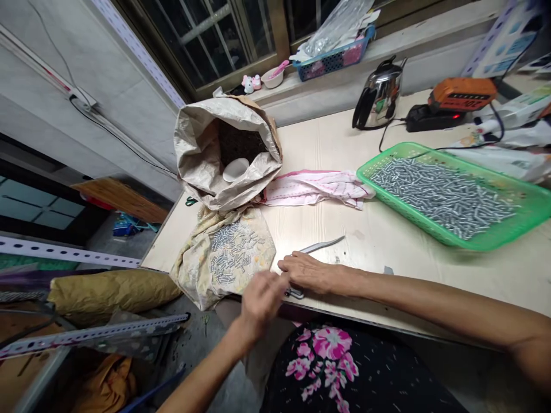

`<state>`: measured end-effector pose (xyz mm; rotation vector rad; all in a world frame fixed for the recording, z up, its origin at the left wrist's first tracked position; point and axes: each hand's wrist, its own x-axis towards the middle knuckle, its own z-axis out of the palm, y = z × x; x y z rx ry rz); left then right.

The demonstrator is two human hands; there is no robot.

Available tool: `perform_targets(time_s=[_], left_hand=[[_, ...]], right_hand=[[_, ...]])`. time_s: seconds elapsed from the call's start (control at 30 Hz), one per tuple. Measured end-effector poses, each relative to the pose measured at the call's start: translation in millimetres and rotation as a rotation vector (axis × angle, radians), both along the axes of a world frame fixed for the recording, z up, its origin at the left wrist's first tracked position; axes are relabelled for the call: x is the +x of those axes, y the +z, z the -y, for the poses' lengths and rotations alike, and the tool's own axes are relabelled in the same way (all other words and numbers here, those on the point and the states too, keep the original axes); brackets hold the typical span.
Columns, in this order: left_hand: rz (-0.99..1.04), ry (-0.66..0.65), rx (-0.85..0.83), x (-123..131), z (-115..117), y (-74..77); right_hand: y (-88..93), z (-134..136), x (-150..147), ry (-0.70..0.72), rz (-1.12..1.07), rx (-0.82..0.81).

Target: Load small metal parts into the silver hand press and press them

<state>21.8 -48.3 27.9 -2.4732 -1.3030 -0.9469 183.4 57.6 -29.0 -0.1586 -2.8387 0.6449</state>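
Observation:
My right hand (307, 272) is closed near the table's front edge, over a grey-handled tool (322, 245). One slim, curved handle sticks out beyond the hand, and another grey part shows below it; the middle is hidden. Close beside it, my left hand (262, 298) is smeared by motion, its fingertips almost at the right hand's fingers. Whether it holds anything cannot be made out. Just left of both hands, many small silver metal pins (232, 252) lie scattered on a stained cloth sack (189, 281). A green plastic basket (486, 245) at the right holds a heap of similar silver pieces.
Behind the cloth stands an open woven sack (189, 137) with a white bowl (236, 170) inside. A pink and white towel (314, 188) lies beside it. Farther back are a metal kettle (381, 94) and an orange battery (462, 93) on a charger. Shelving stands at lower left.

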Motion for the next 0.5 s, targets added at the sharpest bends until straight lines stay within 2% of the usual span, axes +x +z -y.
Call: perform_targets(time_s=[0.07, 0.13, 0.23, 0.3, 0.37, 0.43, 0.5], left_hand=[[-0.075, 0.278, -0.043, -28, -29, -4.8], [-0.176, 0.379, -0.14, -49, -58, -12.8], [-0.369, 0.367, -0.351, -63, -89, -20.5], [-0.476, 0.328, -0.483, -64, -101, -20.3], [-0.524, 0.299, -0.564, -64, -108, -18.0], [-0.537, 0.283, -0.602, -66, -113, -16.4], [-0.545, 0.279, -0.622, -69, -119, -16.1]], right_hand=[[4.9, 2, -6, -0.043, 0.054, 0.037], [17.8, 1, -4, -0.151, 0.043, 0.021], [49.9, -9, 30, -0.42, -0.143, 0.006], [76.0, -20, 70, -0.666, -0.242, 0.104], [99.7, -28, 112, -0.955, -0.219, 0.257], [114.4, -31, 143, -1.218, -0.126, 0.397], [115.4, -26, 155, -1.323, -0.056, 0.461]])
